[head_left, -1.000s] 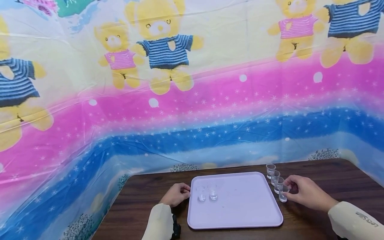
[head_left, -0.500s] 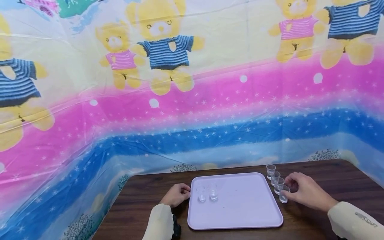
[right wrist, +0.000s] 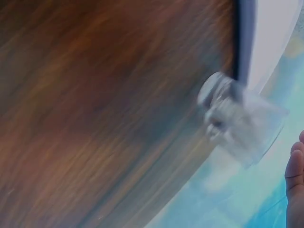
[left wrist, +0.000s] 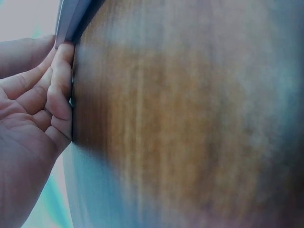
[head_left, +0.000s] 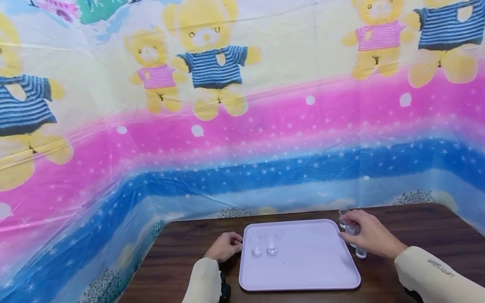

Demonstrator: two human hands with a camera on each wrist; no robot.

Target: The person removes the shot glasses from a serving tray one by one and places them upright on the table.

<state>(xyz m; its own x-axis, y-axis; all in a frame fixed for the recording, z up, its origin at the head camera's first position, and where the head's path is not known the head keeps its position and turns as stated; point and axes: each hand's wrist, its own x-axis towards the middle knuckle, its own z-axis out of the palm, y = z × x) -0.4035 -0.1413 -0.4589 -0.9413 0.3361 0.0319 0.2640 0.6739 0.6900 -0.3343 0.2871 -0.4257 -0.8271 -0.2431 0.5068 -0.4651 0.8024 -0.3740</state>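
Note:
My left hand [head_left: 223, 247] holds the left edge of a pale lilac tray [head_left: 299, 275], its thumb and curled fingers at the rim [left wrist: 66, 21] in the left wrist view. Two small clear shot glasses [head_left: 272, 248] stand on the tray's left part. Past the right edge, several more make a slanting row on the table, the nearest glass [head_left: 361, 253] showing below my right hand [head_left: 373, 235]. That hand hovers over the row, thumb and fingers apart, partly hiding the middle glasses. In the right wrist view the glasses [right wrist: 247, 126] overlap, blurred, with fingertips [right wrist: 295, 166] clear of them.
The dark wooden table [head_left: 174, 256] has its back edge against a printed cloth [head_left: 227, 147] with bears and pink and blue bands. The farthest glass [head_left: 343, 219] of the row stands close to the tray's back right corner.
My right hand has left the nearest glass of the row and moved left and slightly back over the others. That glass stays put. My left hand keeps its place at the tray.

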